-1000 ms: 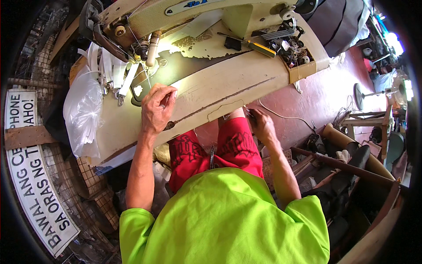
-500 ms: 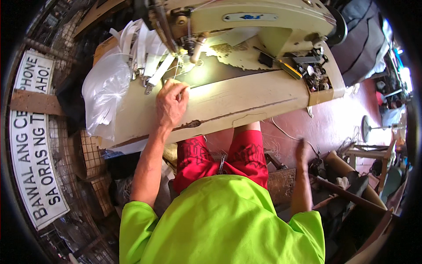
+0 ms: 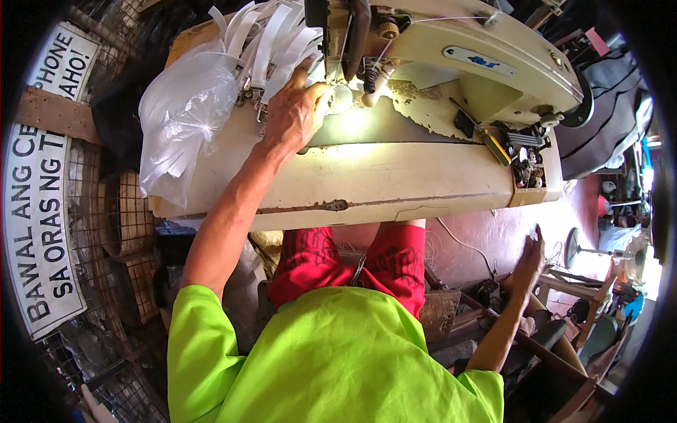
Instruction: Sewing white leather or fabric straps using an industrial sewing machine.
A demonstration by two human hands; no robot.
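My left hand [image 3: 293, 116] is at the sewing machine's needle end [image 3: 345, 70], over the edge of a bunch of white straps [image 3: 271, 35]. Its fingers are bent and closed in, and whatever they hold is hidden behind the hand. Metal clips [image 3: 247, 92] hang at the near ends of the straps. A lamp glow lights the machine bed [image 3: 381, 123] just right of my fingers. Out to the right, beyond the table's front edge, my right hand [image 3: 530, 259] hangs in the air with its fingers stretched out, holding nothing.
A tied clear plastic bag [image 3: 187, 106] lies on the table's left side. A screwdriver [image 3: 493, 144] with a yellow and black handle rests by a small box of metal parts [image 3: 529, 173]. A cord [image 3: 465, 243] runs over the reddish floor, near a wooden frame [image 3: 596, 310].
My left hand has moved from the table front up to the needle and straps. The clipped strap beside the needle no longer shows there. My right hand has swung outward to the right.
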